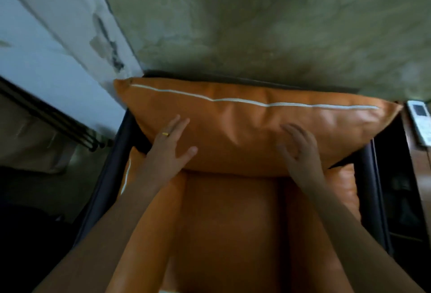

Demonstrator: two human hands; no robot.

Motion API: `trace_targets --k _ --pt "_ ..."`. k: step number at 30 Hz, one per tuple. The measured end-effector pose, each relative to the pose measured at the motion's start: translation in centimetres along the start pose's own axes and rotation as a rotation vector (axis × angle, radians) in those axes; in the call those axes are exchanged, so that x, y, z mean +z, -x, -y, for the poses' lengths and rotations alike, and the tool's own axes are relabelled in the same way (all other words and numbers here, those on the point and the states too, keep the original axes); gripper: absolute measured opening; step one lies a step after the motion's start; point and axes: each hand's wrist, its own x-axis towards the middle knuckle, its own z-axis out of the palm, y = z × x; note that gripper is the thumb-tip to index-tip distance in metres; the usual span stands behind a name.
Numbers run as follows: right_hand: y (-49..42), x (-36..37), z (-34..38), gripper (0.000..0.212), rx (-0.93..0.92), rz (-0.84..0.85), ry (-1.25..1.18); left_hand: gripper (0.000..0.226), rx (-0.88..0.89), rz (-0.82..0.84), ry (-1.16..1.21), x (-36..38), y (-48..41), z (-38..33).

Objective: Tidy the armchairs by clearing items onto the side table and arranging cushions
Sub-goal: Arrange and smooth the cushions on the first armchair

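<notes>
A large orange leather back cushion [245,124] with a white zip line along its top leans against the back of the armchair. Below it lies the orange seat cushion [233,222]. My left hand [170,150], with a gold ring on one finger, rests flat on the left part of the back cushion, fingers spread. My right hand [300,152] lies on the cushion's right part with fingers apart and slightly curled. Neither hand holds anything.
The armchair's dark frame [366,171] runs along both sides. A white remote control [419,122] lies on a wooden side table [422,176] at the right edge. A greenish wall rises behind the chair; a white wall and dark rails stand at left.
</notes>
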Motion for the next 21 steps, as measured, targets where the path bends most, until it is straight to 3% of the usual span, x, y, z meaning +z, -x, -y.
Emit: trace_targets --k 2,6,8,10,14,21 --pt "-0.7 -0.3 -0.7 0.05 0.098 -0.154 0.015 0.089 -0.022 -0.07 -0.017 0.1 -2.9 0.0" --pt "-1.7 -2.2 -4.3 0.067 0.368 -0.351 0.05 0.119 -0.424 -0.324 0.159 -1.2 -7.7 3.1" --pt "-2.4 -3.7 -7.0 0.074 0.433 -0.444 0.082 0.123 -0.511 -0.421 0.266 -1.7 -8.6 5.7" --pt "-3.0 -4.8 -9.3 0.082 0.477 -0.472 0.076 0.117 -0.51 -0.434 0.356 -2.0 -8.9 8.0" --pt "-4.4 -5.3 -12.1 0.084 0.518 -0.44 -0.107 0.118 -0.396 -0.255 0.414 -1.6 -10.1 10.0" --pt "-5.8 -5.8 -12.7 0.088 0.506 -0.455 -0.106 0.106 -0.297 -0.234 0.401 -1.6 -13.9 9.9"
